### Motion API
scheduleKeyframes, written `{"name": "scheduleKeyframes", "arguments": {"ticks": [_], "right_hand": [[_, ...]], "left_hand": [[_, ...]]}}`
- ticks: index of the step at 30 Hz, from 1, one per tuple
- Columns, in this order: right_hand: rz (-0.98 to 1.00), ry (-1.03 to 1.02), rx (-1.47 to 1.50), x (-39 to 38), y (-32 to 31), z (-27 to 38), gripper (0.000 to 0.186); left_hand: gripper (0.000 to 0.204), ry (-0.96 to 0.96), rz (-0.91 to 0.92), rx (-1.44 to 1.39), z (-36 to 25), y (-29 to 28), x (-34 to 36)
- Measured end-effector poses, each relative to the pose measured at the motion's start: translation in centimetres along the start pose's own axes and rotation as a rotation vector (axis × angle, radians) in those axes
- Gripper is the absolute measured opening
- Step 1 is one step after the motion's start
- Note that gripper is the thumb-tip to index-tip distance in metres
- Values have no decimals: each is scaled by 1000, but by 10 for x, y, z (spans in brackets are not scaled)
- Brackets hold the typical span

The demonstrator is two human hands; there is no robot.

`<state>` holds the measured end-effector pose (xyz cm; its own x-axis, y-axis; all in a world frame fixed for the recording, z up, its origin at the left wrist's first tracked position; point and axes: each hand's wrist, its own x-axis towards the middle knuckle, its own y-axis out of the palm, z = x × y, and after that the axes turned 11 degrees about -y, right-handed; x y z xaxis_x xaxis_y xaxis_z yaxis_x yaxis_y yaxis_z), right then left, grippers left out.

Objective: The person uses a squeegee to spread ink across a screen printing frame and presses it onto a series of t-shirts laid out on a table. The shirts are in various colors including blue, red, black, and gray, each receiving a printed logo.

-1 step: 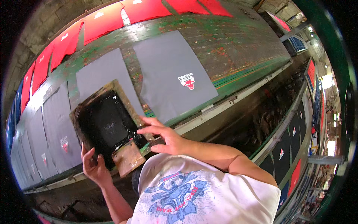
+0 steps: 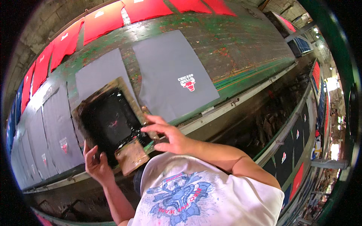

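A printing screen frame (image 2: 131, 101) with worn wooden sides is tilted in front of me, over the table's near edge. Black ink coats its inside, and a small reddish patch shows in the middle of the mesh. A wooden squeegee block (image 2: 132, 156) rests at its near end. My left hand (image 2: 98, 167) holds the frame's near left side, fingers curled at the edge. My right hand (image 2: 169, 137) grips its near right corner, fingers over the rim. Beyond lie a grey fabric panel (image 2: 166, 64) bearing a red and white emblem (image 2: 187, 83) and another grey panel (image 2: 103, 71), partly hidden by the frame.
The long, paint-stained table (image 2: 233, 49) carries more grey panels (image 2: 56, 120) at left and red panels (image 2: 102, 22) along its far side. A pale rail (image 2: 245, 96) edges it. Across a dark aisle, another table holds black panels (image 2: 284, 152).
The frame has shifted slightly to the right with both hands on it. The reddish patch in its mesh shows more plainly now.
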<state>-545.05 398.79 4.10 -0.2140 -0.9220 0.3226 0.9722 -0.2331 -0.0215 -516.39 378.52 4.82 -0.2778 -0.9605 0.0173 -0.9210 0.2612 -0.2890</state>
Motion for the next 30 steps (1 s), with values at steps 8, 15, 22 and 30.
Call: {"name": "scheduleKeyframes", "arguments": {"ticks": [8,15,22,30], "right_hand": [[-268,144,-136,-65,-181,-9,69],[-415,184,-164,-105,-243,-21,65],[-460,160,-203,-115,-260,-34,58],[-443,207,-133,-117,-265,-32,61]], "left_hand": [[39,51,106,-113,-12,245,-22],[38,77,136,-79,-10,340,-51],[33,146,123,17,-4,361,-57],[30,22,143,-36,6,365,-54]]}}
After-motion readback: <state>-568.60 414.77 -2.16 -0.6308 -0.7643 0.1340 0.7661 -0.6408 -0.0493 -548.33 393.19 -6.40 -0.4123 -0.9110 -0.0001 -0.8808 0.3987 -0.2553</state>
